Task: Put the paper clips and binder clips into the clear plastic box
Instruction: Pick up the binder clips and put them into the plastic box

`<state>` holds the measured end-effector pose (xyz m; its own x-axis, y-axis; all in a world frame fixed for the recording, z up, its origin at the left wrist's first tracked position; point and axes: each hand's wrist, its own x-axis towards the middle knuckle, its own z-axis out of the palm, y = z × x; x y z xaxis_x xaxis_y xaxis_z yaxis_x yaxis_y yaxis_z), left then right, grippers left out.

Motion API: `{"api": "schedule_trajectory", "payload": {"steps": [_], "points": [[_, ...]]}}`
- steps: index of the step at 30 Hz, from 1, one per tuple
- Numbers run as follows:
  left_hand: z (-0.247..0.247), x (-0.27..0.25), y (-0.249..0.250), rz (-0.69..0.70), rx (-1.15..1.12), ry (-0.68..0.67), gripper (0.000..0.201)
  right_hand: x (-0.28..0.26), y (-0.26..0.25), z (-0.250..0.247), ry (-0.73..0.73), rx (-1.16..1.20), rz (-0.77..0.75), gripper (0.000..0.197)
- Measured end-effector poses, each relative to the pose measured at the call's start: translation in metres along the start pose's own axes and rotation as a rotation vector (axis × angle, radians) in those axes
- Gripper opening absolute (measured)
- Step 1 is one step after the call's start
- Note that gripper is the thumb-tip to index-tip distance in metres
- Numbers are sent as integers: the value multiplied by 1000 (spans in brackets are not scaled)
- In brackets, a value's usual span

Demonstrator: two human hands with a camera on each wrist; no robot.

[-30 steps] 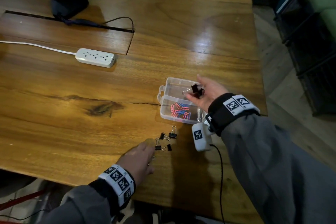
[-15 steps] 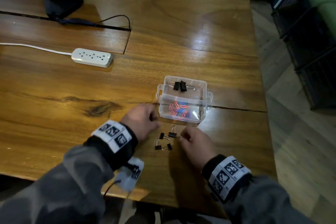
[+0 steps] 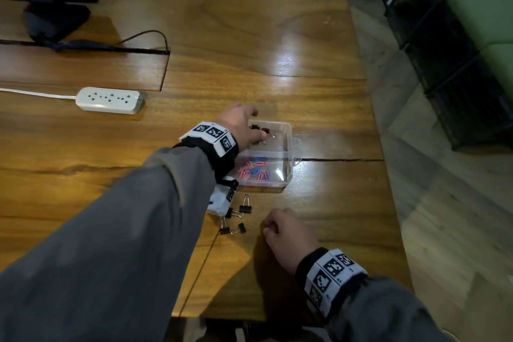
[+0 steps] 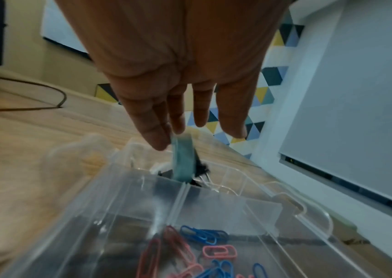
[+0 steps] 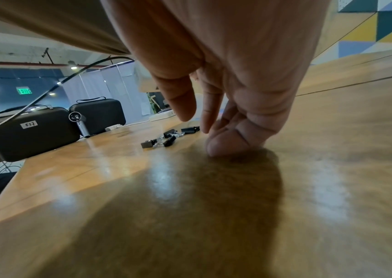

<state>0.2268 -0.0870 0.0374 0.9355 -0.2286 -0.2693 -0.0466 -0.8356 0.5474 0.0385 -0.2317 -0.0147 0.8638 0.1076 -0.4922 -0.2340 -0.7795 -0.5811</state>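
The clear plastic box [image 3: 290, 147] stands mid-table, split in two compartments. Coloured paper clips [image 3: 255, 170] [image 4: 190, 244] fill the near one; black binder clips [image 3: 263, 129] lie in the far one. My left hand [image 3: 258, 125] hovers over the far compartment. In the left wrist view its hand [image 4: 168, 139] points straight down and pinches a binder clip [image 4: 183, 158] at the fingertips, just above the box [image 4: 285, 197]. Several binder clips [image 3: 245, 208] [image 5: 166, 140] lie on the wood in front of the box. My right hand [image 3: 268, 226] [image 5: 194, 118] rests beside them, loosely curled, holding nothing.
A white power strip [image 3: 109, 100] lies at the left, a monitor stand [image 3: 55, 19] with its cable at the far left. The table's right edge [image 3: 388, 189] runs close to the box. Black cases [image 5: 28, 131] stand beyond the table's end.
My left hand moved from the near left corner of the box to above its far compartment. My right hand stayed by the loose binder clips.
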Motion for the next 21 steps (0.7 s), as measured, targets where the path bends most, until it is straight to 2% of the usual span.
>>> {"api": "schedule_trajectory", "payload": {"steps": [2,4,5,6,8,9,11,16,21], "points": [[-3,-20,-13,-5,-77,98,34,6,-3,-2,11,-25,-22,7],[-5,-49,-27,-29,-71,231,10,14,-7,-4,25,-45,-52,9],[-2,-65,-34,-57,-42,261,10,18,-10,-4,35,-68,-78,12],[3,-82,-42,-93,-5,234,16,23,-12,-2,49,-101,-106,14],[22,-115,-54,-169,60,69,27,33,-20,2,87,-171,-140,16],[34,-129,-58,-209,88,-12,30,38,-25,4,109,-191,-135,18],[57,-148,-59,-266,139,-83,31,48,-34,9,127,-213,-82,22],[86,-156,-47,-271,154,-4,19,59,-47,21,111,-330,-13,28],[93,-156,-51,-281,166,-4,19,59,-44,22,101,-315,-11,17]]}}
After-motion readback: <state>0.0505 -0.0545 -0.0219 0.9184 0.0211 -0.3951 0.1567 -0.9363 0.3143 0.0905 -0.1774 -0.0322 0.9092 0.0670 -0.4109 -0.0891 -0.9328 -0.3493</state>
